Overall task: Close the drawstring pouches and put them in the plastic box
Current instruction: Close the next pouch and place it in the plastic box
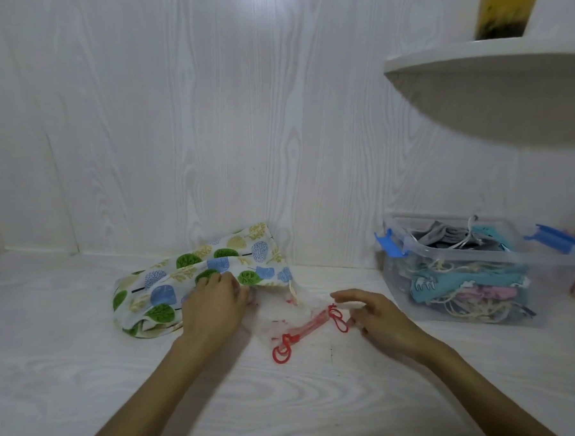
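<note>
Hands work over a sheer white drawstring pouch (284,313) that lies flat on the white wood-grain tabletop (88,378), just in front of the wall. The pouch's long axis runs on a diagonal: its mouth end, marked by the red channel of the red drawstring (310,326), faces toward the person and to the right, while the closed end points away toward a tree-print drawstring pouch (196,282). One loop of the red cord lies loose on the table at the near left end of the channel; the other loop sits at the far right end.

The left hand (212,308) rests palm down with its fingers curled, pressing where the sheer pouch meets the edge of the tree-print pouch; whether it pinches fabric I cannot tell. The right hand (378,316) is partly open, index finger stretched out to the left above the cord, thumb and the other fingers bent right at the right-hand loop. Contact looks likely, but a firm grip is not clear.

The tree-print pouch lies crumpled behind and left of the sheer one, touching it. To the right, well apart, stands the clear plastic box (455,275) with blue latches (389,244), lid off, already holding several pouches and pale cords.
</note>
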Tool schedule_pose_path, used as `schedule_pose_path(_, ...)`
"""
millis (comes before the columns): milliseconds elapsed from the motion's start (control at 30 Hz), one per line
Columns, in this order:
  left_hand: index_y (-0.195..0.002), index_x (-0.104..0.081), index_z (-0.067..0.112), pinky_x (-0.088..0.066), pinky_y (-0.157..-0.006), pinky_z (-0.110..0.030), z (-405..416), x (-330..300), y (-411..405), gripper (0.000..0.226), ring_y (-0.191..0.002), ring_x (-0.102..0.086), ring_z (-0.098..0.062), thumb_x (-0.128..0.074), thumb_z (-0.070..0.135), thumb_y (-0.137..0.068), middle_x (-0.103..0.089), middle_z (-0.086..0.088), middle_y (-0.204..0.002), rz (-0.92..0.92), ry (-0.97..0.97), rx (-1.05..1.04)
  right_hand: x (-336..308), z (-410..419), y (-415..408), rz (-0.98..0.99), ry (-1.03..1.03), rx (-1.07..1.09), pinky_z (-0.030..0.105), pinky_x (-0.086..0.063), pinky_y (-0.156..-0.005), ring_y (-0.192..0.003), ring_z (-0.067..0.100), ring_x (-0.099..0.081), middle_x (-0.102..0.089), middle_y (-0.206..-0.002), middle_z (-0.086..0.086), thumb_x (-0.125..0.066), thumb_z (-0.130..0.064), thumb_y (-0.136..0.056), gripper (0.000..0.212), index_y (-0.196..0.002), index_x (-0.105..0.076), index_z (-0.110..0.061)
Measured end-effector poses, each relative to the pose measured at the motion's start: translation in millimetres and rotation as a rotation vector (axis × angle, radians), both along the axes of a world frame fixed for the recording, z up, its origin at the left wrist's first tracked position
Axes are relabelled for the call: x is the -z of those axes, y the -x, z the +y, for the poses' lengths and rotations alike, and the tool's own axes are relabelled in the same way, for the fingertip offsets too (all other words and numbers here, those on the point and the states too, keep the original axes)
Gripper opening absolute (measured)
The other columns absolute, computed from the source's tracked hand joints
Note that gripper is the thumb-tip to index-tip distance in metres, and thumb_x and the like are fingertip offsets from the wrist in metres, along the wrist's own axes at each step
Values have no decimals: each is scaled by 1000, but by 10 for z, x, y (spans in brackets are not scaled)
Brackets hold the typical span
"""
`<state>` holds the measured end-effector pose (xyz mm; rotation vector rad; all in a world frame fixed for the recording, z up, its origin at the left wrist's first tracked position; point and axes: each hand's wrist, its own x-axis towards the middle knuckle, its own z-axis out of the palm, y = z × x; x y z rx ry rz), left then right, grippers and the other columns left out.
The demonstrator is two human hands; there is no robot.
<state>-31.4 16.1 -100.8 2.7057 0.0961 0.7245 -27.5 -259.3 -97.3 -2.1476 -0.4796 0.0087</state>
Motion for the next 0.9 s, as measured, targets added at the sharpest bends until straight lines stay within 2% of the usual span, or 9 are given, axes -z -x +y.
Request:
schedule_pose_path(67,-119,-58,23,-42,-87,-34,-71,-36,89,31,-116,-46,-20,-42,37,-96,-55,1,-123,39,-66,78,62,-11,4,-87,142,50,9,-37,-86,-111,4,-50,-51,-130,-16,-39,-8,-97,44,-123,-53,-39)
schedule_pose_path(133,-134,-48,29,-38,-101,-34,-82,-35,92,37,-130,-37,-20,-42,31,-97,-41,3,-144,147,-253,247,142,54,-26,-179,336,-2,16,-28,-102,-126,5,-38,-44,-138,-17,-38,-15,-98,43,-132,-46,-41)
schedule_pose_path(200,-144,-35,31,-31,-111,-37,-97,-14,39,48,-138,-31,-21,-44,29,-96,-30,5,-153,282,-284,407,181,137,-29,-223,464,-35,24,-25,-109,-131,8,-34,-42,-142,-16,-39,-18,-98,42,-134,-45,-37)
schedule_pose_path(300,-149,-18,30,-30,-112,-35,-111,20,-143,56,-138,-33,-22,-43,26,-99,-33,4,-149,441,7,516,151,201,11,-315,541,-18,30,-32,-104,-121,12,-43,-52,-133,-14,-42,-18,-94,38,-129,-52,-31)
schedule_pose_path(467,-151,-12,14,-32,-109,-31,-34,-117,-450,64,-134,-39,-28,-46,6,-97,-33,-14,-151,446,452,438,88,72,170,-355,575,-33,23,-35,-81,-94,5,-44,-54,-105,-16,-46,-38,-92,23,-111,-59,-35)
schedule_pose_path(600,-141,-41,17,-45,-93,-33,-132,-205,-333,47,-120,-53,-28,-46,14,-94,-55,-10,-134,365,167,220,139,-117,277,-129,352,-45,22,-43,-93,-107,-4,-46,-43,-115,-27,-65,-41,-82,41,-121,-50,-43)
schedule_pose_path(700,-101,-60,22,-45,-64,-29,-285,-273,126,17,-88,-63,-20,-54,33,-91,-67,1,-96,136,94,103,170,-179,334,-150,290,156,18,-39,-93,-113,0,-45,-41,-122,-23,-69,-45,-79,55,-128,-45,-37)
schedule_pose_path(800,-69,-53,20,-37,-54,-25,-364,-267,587,54,-62,-56,-13,-43,71,-83,-57,7,-64,274,11,92,194,-181,378,-174,422,286,21,-37,-90,-108,4,-42,-47,-113,-15,-63,-55,-79,53,-124,-55,-28)
schedule_pose_path(900,-80,-55,26,-35,-57,-25,-438,-136,900,54,-68,-52,-8,-48,79,-73,-56,11,-75,443,-111,131,174,-100,464,-223,378,288,23,-45,-80,-99,6,-51,-51,-94,-17,-65,-47,-82,34,-111,-68,-29)
